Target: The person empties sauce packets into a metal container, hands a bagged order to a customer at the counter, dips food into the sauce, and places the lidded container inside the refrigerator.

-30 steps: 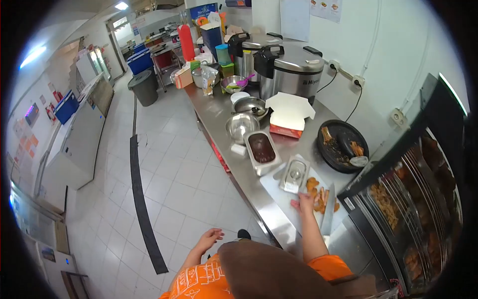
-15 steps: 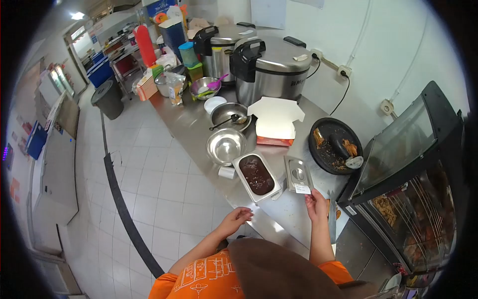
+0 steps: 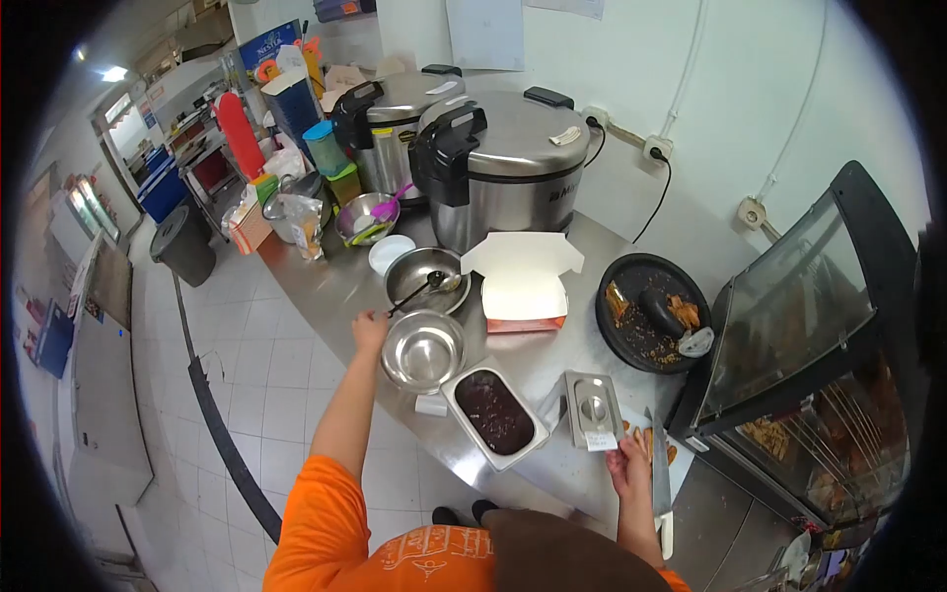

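My left hand (image 3: pixel 370 329) is stretched out to the steel bowl (image 3: pixel 400 266), its fingers closed at the handle end of a dark spoon (image 3: pixel 412 296). The spoon's head lies inside that bowl. My right hand (image 3: pixel 628 466) pinches the near edge of a rectangular steel lid (image 3: pixel 584 393) that has a knob and a white label. Left of the lid stands a steel food pan (image 3: pixel 538 441) of dark brown sauce (image 3: pixel 493 409), uncovered. A second steel bowl (image 3: pixel 423 350), with nothing visible in it, sits between the pan and the spoon's bowl.
A knife (image 3: pixel 661 474) lies beside my right hand near brown food pieces. Behind are a black stone mortar (image 3: pixel 614 335), an open cardboard box (image 3: pixel 526 296) and large rice cookers (image 3: pixel 503 197). A glass display case (image 3: pixel 789 316) bounds the right side.
My left hand has moved from the counter's front edge, forward and left, to the spoon handle, which has swung slightly. My right hand still holds the lid. The camera view has shifted.
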`<state>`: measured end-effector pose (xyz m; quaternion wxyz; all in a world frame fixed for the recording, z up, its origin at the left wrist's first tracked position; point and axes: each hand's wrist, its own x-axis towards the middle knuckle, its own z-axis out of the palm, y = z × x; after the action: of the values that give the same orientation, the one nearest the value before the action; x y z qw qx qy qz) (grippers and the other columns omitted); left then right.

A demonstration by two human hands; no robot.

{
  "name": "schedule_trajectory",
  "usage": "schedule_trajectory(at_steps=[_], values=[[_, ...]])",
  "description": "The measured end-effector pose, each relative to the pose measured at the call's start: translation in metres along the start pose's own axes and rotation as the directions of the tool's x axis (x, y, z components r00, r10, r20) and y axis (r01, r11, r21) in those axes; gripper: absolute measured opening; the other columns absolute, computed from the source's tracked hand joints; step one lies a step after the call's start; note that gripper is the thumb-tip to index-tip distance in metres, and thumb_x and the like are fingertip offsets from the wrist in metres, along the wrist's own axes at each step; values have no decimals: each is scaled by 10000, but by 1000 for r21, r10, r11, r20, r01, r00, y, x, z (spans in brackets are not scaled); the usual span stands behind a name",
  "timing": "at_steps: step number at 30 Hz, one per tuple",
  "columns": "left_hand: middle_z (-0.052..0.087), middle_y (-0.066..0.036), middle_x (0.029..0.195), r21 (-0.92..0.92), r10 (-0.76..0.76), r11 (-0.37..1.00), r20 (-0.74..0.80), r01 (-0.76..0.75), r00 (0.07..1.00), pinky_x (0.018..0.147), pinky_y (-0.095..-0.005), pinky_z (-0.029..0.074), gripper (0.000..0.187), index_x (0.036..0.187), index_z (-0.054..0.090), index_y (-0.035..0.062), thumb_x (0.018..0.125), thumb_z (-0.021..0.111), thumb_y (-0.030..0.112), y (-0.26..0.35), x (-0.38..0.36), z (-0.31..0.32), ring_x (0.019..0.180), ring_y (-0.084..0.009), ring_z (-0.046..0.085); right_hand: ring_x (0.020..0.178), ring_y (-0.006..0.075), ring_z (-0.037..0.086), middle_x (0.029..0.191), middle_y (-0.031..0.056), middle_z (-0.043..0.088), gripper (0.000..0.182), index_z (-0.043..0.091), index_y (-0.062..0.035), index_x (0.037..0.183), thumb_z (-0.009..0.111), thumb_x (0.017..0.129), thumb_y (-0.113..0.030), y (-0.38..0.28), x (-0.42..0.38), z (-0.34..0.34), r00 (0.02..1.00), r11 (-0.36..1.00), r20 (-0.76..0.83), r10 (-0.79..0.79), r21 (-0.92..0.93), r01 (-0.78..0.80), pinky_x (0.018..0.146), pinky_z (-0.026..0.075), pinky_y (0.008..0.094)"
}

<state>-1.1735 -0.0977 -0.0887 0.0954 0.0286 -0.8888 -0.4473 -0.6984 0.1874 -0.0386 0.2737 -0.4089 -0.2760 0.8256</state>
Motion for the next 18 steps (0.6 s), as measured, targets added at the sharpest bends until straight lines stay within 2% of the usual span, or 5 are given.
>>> schedule_trajectory(at_steps=[1, 4, 8, 11, 18], values=[[602, -135, 841, -3, -163, 987, 32, 163, 986, 628, -328, 472, 192, 914, 606, -19, 786, 641, 119, -9, 16, 11, 716, -206, 571, 569, 180, 586, 769, 59, 597, 247, 483, -81, 1086, 501, 844, -31, 4, 12, -16, 999, 999, -18, 31, -39, -31, 506, 488, 261], [627, -115, 775, -329, -315, 825, 408, 459, 857, 541, -314, 466, 155, 842, 626, -23, 791, 650, 121, -5, 25, 9, 638, -182, 588, 582, 176, 607, 830, 60, 612, 156, 526, -30, 1008, 523, 852, -42, 0, 11, -22, 999, 998, -43, 13, -66, -16, 481, 490, 265], [618, -54, 708, -406, -378, 719, 452, 564, 808, 511, -230, 479, 69, 801, 627, -1, 767, 665, 46, 12, 25, -3, 572, -121, 572, 576, 174, 605, 843, 63, 614, 154, 521, -44, 1003, 535, 850, -38, -4, 32, -35, 998, 998, 32, 60, -32, -59, 501, 504, 278], [622, -42, 727, -464, -357, 698, 436, 546, 826, 541, -216, 488, 49, 821, 629, 5, 781, 646, 29, 25, 31, -16, 598, -106, 575, 582, 148, 591, 774, 55, 611, 132, 535, -38, 995, 496, 870, -62, -7, 43, -23, 998, 996, 52, 30, -82, -26, 510, 476, 239], [601, -32, 706, -480, -176, 784, 435, 393, 883, 609, -207, 475, 90, 859, 622, 12, 825, 612, 94, 98, -13, -114, 596, -103, 553, 652, 163, 606, 856, 69, 617, 166, 543, -23, 1019, 520, 855, -37, -1, 52, -33, 990, 996, 126, 64, -65, -56, 574, 513, 254]])
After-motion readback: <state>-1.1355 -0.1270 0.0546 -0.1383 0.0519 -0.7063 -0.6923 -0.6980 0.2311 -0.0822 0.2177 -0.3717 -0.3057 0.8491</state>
